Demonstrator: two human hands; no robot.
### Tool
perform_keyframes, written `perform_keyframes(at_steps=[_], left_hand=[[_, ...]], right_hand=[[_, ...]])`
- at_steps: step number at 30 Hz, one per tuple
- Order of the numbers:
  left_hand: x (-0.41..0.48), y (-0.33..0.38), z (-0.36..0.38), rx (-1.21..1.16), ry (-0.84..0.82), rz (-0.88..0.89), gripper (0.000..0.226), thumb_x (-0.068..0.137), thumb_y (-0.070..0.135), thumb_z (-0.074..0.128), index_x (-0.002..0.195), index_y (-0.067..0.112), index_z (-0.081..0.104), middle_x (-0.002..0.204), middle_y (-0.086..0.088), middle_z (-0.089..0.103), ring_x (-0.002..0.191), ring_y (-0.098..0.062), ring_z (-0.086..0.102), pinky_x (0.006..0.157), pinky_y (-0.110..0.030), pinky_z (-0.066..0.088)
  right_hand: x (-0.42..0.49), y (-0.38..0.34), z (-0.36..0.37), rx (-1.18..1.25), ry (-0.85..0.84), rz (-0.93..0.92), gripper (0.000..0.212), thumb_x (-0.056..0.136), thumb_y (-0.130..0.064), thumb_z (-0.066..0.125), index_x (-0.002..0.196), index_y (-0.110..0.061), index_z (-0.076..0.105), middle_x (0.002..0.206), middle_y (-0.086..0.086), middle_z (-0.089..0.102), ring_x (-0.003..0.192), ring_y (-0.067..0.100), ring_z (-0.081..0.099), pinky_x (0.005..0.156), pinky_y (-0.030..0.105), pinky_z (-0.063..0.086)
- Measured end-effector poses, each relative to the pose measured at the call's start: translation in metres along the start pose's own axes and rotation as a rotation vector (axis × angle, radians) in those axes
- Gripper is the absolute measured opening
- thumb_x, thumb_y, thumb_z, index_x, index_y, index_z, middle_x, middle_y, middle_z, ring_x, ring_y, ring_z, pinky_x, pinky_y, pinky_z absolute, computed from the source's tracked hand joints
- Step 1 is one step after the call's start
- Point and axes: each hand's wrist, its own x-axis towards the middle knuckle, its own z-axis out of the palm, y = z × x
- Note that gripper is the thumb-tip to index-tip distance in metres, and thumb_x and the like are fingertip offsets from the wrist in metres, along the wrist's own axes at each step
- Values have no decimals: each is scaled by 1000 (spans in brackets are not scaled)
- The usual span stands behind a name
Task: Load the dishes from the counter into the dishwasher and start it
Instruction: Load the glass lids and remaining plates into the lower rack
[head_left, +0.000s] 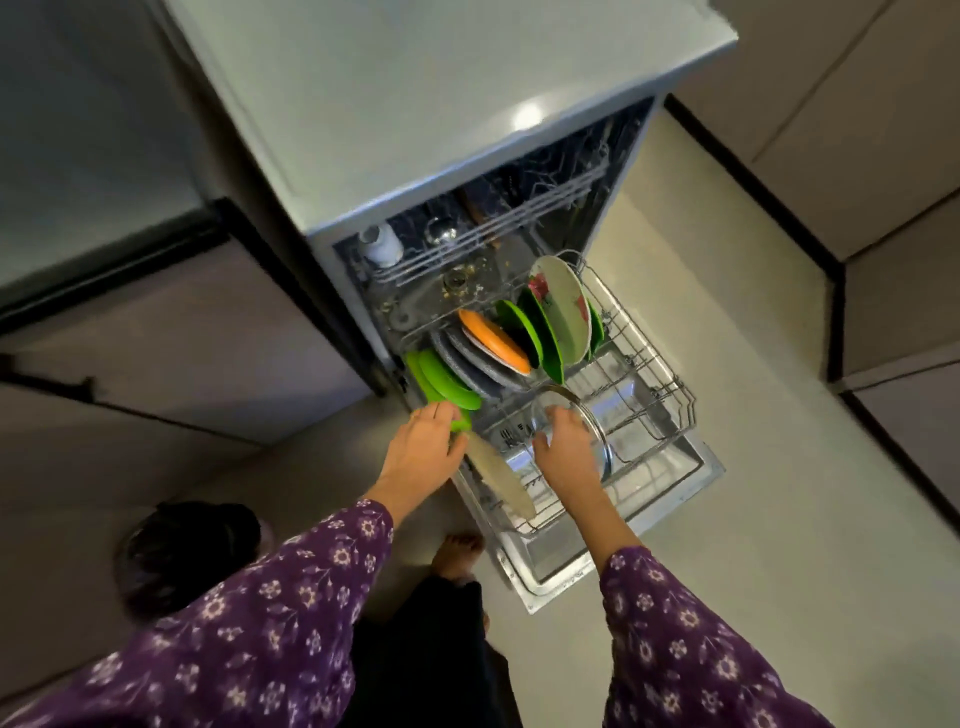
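gripped by the right hand (566, 452) is a round glass lid (589, 415), fingers curled over its metal rim, the lid held on edge just above the lower rack (672, 400). a large knife (498, 483) is held by the left hand (421, 452), fingers closed at what seems to be a green handle.

the dishwasher (441, 104) is seen open, its door (698, 470) let down and the lower rack drawn out over it. the far part of the rack is filled with upright plates: a floral plate (563, 312) at the back right, green plates (441, 382) at the left, grey plates (470, 364) and an orange plate (493, 340) between. the lid is poised over the near part of the rack, in front of these plates.

the knife's long axis is laid from the left hand back toward the person, with the blade over the rack's near left corner and the tip turned away from the plates. the lid is judged to be closer to seating than the knife. the blade is best kept apart from the right wrist.
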Motion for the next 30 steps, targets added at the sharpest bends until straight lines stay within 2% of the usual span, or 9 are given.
perform_keyframes(at_steps=[5, 7, 11, 14, 17, 19, 23, 27, 30], left_hand=[[-96, -38, -65, 7, 117, -137, 22, 91, 27, 56, 106, 11, 55, 103, -5, 60, 97, -26, 56, 77, -36, 43], [-131, -51, -83, 11, 178, -196, 21, 89, 26, 56, 101, 8, 58, 96, -7, 61, 91, -30, 58, 73, -38, 46], [-205, -81, -120, 19, 326, -325, 27, 82, 33, 48, 88, 10, 60, 80, -4, 60, 74, -30, 63, 61, -35, 52], [-257, -98, -147, 14, 433, -438, 18, 84, 29, 58, 90, 12, 59, 83, -3, 61, 79, -27, 63, 64, -37, 52], [-314, -122, -169, -22, 532, -582, 36, 81, 44, 40, 90, 14, 58, 84, -2, 60, 79, -26, 62, 64, -38, 51], [-357, -140, -182, -48, 612, -675, 41, 82, 46, 36, 95, 14, 56, 90, -2, 60, 87, -25, 60, 71, -39, 50], [-443, -183, -201, -64, 783, -874, 19, 91, 35, 51, 100, 19, 53, 98, 3, 58, 97, -18, 55, 79, -33, 43], [-518, -227, -217, -74, 879, -989, 28, 88, 42, 43, 97, 17, 53, 94, 1, 59, 91, -21, 56, 77, -35, 46], [-575, -265, -229, -91, 945, -1071, 17, 89, 30, 57, 98, 15, 55, 94, -2, 60, 91, -23, 57, 79, -38, 48]], right_hand=[[-56, -107, -4, 74, -48, -326, 25, 87, -8, 51, 110, -1, 59, 104, 17, 62, 96, 32, 60, 83, 40, 49], [-78, -151, 1, 71, -61, -460, 22, 84, -8, 52, 104, -3, 61, 97, 16, 64, 91, 33, 61, 80, 40, 49], [-131, -245, 18, 49, -154, -648, 20, 85, -11, 51, 103, -7, 61, 100, 13, 65, 94, 31, 60, 83, 41, 48], [-165, -302, 36, -5, -242, -805, 20, 87, -10, 51, 104, -8, 61, 102, 12, 66, 98, 30, 59, 85, 37, 46], [-199, -355, 57, -59, -317, -963, 17, 85, -12, 52, 99, -10, 60, 95, 11, 66, 90, 30, 61, 79, 37, 47], [-224, -390, 75, -92, -369, -1048, 17, 84, -13, 52, 99, -12, 61, 92, 10, 67, 87, 30, 62, 76, 37, 49], [-280, -462, 115, -122, -447, -1155, 19, 84, -14, 53, 101, -14, 61, 95, 8, 68, 89, 27, 63, 80, 38, 51], [-337, -527, 162, -112, -496, -1239, 18, 82, -11, 56, 99, -12, 64, 95, 7, 70, 88, 25, 65, 80, 33, 51], [-384, -577, 205, -112, -547, -1288, 18, 82, -11, 57, 99, -10, 65, 93, 8, 71, 87, 25, 66, 80, 31, 51]])
